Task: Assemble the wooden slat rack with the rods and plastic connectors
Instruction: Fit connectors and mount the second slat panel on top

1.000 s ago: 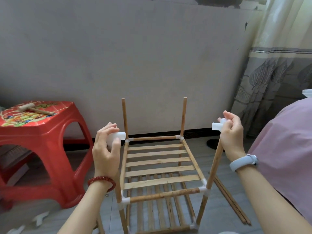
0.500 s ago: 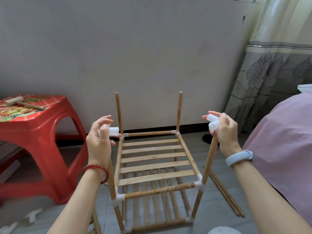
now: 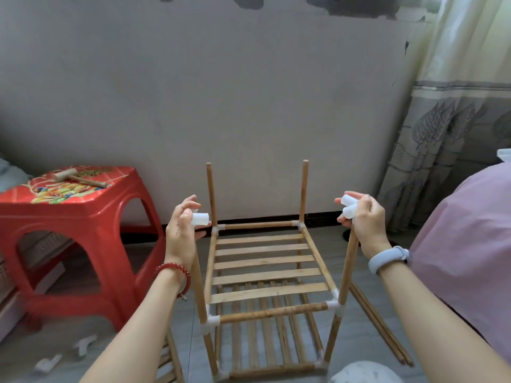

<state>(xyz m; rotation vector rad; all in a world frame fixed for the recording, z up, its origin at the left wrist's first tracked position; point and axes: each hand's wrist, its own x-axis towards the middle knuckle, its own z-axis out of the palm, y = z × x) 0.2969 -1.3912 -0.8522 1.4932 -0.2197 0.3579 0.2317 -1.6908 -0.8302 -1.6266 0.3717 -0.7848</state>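
Note:
The wooden slat rack (image 3: 265,261) stands on the floor with two slatted shelves joined by white plastic connectors. Two bare rods (image 3: 210,194) rise at its far corners. My left hand (image 3: 181,233) holds a white connector (image 3: 200,219) on top of the near left upright rod (image 3: 199,291). My right hand (image 3: 365,222) grips another white connector (image 3: 349,207) at the top of the near right rod (image 3: 347,272).
A red plastic stool (image 3: 74,233) stands at the left with a small wooden mallet (image 3: 78,179) on it. Loose white connectors (image 3: 83,346) lie on the floor at lower left. Spare rods (image 3: 378,324) lie on the floor at the right, beside a pink bedcover (image 3: 470,244).
The view shifted a little. Both hands stay on the connectors at the tops of the near rods; the right hand's connector has turned slightly.

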